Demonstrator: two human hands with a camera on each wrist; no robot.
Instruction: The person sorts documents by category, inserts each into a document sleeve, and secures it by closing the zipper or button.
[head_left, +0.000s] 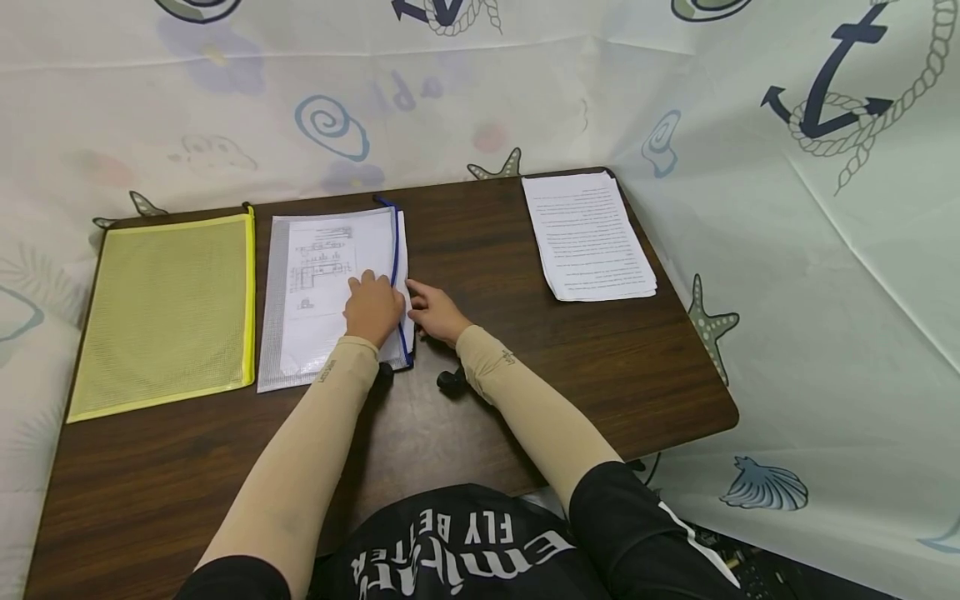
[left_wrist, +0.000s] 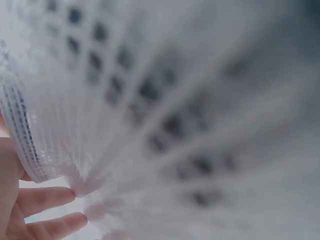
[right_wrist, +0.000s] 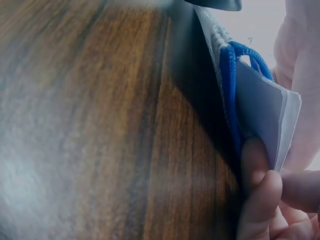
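Nearest the person, two forearms in tan sleeves reached out over the dark brown wooden table (head_left: 525, 392). The left hand (head_left: 372, 308) lay flat on top of the clear mesh document pouch with the blue zip edge (head_left: 330, 292), fingers relaxed and pressing it down. The right hand (head_left: 435, 312) met the pouch at its open blue edge, where its fingertips (right_wrist: 260, 190) pinched the corner of the white printed sheets (right_wrist: 270, 107) that stuck out of the mouth. The pouch itself rested on the table, just left of centre, with its zip side towards the right hand.

The pouch looked light and floppy, its woven plastic probably slick against paper. The sheets seemed thin and easily creased, so the sound hold would be a shallow pinch at the corner, with the pouch pinned flat near its mouth.

Just beside the pouch on the left lay a flat yellow mesh pouch (head_left: 168, 312), apart from both hands. Farther off, at the table's far right corner, sat a stack of white printed paper (head_left: 588, 237). A pale curtain printed with anchors and starfish (head_left: 825, 167) hung behind.
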